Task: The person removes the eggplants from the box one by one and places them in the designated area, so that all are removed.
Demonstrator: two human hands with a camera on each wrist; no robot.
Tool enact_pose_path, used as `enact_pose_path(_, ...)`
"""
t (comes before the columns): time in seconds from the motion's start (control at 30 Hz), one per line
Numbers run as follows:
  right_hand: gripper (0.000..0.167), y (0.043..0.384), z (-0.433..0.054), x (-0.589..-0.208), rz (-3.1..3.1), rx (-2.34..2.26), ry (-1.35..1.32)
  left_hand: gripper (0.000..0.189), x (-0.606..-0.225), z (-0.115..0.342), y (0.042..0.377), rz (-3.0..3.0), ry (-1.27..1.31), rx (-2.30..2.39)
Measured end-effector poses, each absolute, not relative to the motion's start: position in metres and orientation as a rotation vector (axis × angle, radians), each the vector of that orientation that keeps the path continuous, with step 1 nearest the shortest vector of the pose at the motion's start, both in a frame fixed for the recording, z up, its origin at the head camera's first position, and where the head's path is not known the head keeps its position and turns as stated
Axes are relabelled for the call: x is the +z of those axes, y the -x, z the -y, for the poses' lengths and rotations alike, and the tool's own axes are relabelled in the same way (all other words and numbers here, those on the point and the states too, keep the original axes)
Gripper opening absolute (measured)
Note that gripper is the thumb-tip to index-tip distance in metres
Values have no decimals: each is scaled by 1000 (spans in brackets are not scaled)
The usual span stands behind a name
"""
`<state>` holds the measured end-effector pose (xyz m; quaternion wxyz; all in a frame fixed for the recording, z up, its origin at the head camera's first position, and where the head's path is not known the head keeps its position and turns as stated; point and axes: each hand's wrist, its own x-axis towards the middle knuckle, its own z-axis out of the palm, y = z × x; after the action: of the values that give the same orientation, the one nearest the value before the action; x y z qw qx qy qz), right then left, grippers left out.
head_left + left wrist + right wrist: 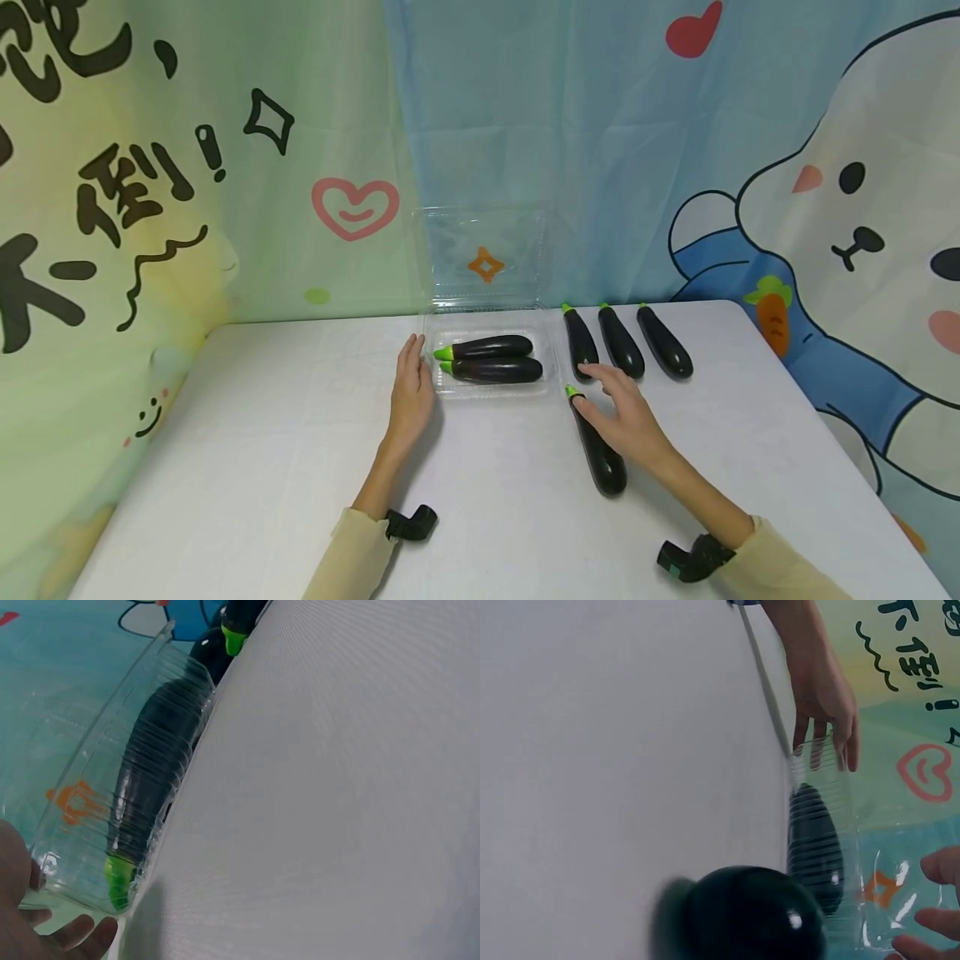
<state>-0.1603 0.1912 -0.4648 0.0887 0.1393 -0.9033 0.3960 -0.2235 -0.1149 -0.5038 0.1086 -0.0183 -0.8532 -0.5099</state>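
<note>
A clear plastic clamshell box (551,358) lies with its lid (487,254) raised at the back of the table. Inside it are two dark purple eggplants (498,370) with green stems pointing left. My left hand (411,392) rests against the box's left side, fingers straight. Over the stem end of a nearer eggplant (602,454) hovers my right hand (624,414), its fingers spread and apart in the right wrist view. Its fingertips overlap the lower end of another eggplant (579,333); whether they touch it I cannot tell.
Two more eggplants, a middle one (621,342) and a right one (664,342), stand in the back row right of the box. A white cloth covers the table (247,467). A printed curtain (600,167) hangs directly behind the table's far edge.
</note>
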Motion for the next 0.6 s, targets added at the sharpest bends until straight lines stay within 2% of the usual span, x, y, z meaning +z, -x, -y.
enact_pose_path(0.27, 47, 162, -180, -448, 2849, 1234, -540, 47, -503, 115, 223, 2515, 47, -1504)
enact_pose_path(0.6, 43, 166, -172, -444, 2889, 1232, -674, 46, -503, 115, 223, 2518, 47, -1498)
